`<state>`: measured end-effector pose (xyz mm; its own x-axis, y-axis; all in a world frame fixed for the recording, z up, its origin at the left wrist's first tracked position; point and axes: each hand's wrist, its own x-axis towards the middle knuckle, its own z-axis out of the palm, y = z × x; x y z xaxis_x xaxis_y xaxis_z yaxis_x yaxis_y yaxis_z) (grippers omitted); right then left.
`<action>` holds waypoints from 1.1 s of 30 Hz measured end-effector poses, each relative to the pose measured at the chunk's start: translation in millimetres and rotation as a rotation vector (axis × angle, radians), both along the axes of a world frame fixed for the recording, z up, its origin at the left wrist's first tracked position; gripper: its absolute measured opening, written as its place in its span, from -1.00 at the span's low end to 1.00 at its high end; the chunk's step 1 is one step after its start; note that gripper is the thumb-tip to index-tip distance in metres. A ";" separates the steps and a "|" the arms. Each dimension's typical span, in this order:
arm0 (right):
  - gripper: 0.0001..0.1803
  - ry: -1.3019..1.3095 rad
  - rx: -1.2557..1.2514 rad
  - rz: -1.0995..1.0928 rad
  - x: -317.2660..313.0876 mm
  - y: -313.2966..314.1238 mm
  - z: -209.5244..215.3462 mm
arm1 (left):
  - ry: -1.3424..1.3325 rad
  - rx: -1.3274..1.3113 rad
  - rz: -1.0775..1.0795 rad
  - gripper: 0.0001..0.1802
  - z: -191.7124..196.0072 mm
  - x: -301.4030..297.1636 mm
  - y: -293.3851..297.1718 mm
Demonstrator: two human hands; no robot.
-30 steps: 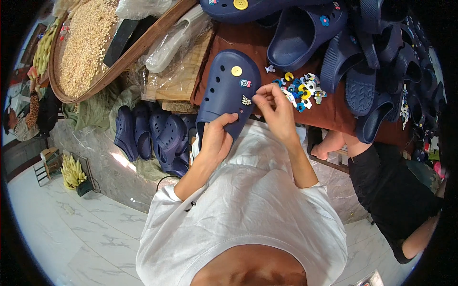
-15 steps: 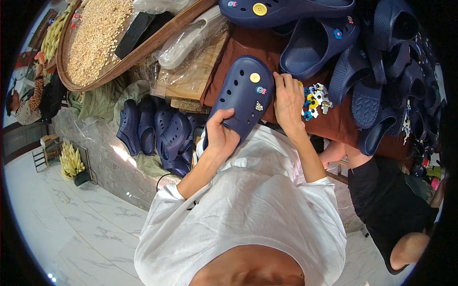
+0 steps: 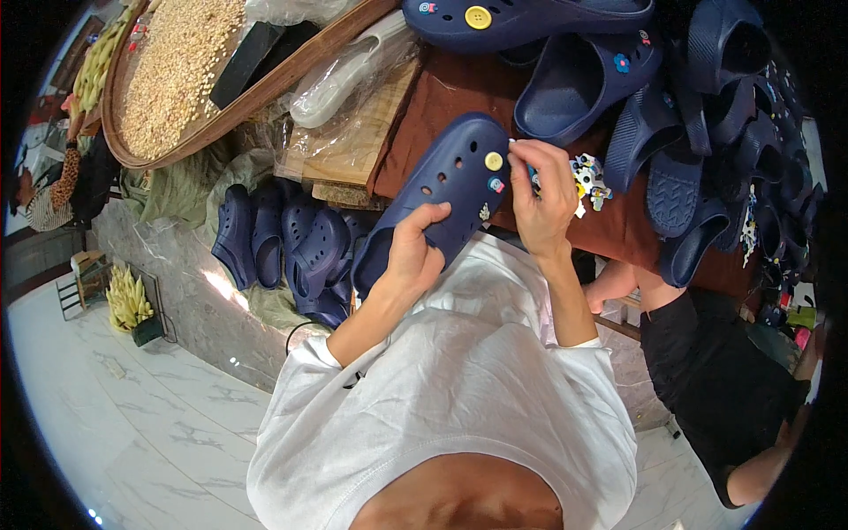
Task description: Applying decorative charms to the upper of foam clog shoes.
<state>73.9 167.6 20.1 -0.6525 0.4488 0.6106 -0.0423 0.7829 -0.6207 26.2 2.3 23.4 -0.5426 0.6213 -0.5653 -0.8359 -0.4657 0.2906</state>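
My left hand grips a navy clog by its side, thumb on top, holding it tilted in front of my shirt. On the clog's upper sit a yellow button charm, a blue and pink charm and a small white spotted charm. Beside the toe edge, my right hand has its fingers pinched together; a tiny whitish bit shows at the fingertips, too small to name. Just right of that hand, a pile of loose colourful charms lies on the brown cloth.
More navy clogs lie heaped at the far right, some with charms. Several others stand lower left. A woven tray of corn kernels and a plastic-wrapped white clog are far left. Another person's leg is at right.
The held clog has tipped further to the right and its heel has swung left. My right hand has drawn back from flat beside the clog into a pinch near its toe edge.
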 end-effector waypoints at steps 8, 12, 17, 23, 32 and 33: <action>-0.75 0.003 0.098 0.159 3.3 -7.8 0.5 | 0.061 -0.159 -0.132 -0.64 14.5 9.9 -3.8; -0.79 -0.049 -0.119 0.163 11.8 -5.0 -2.1 | 0.067 -0.197 -0.148 -0.67 22.3 8.8 -3.7; -0.81 -0.121 -0.409 0.182 15.3 -0.8 2.8 | 0.210 -0.222 -0.169 -0.61 21.8 12.9 -5.3; -0.63 -0.262 -0.489 0.175 18.6 10.0 7.1 | 0.323 -0.288 -0.218 -0.61 22.3 16.3 -11.4; -0.40 -0.374 -0.746 0.429 24.2 17.1 0.5 | 0.866 -0.541 -0.407 -0.64 32.7 15.5 -20.7; -0.40 -0.375 -0.757 0.452 23.3 16.3 0.1 | 0.865 -0.541 -0.408 -0.64 31.3 16.0 -21.3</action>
<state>97.3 183.9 20.2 -0.9548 0.2963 -0.0225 0.0626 0.1266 -0.9900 42.2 -19.0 54.7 -0.6971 0.6289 -0.3443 -0.3130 0.1651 0.9353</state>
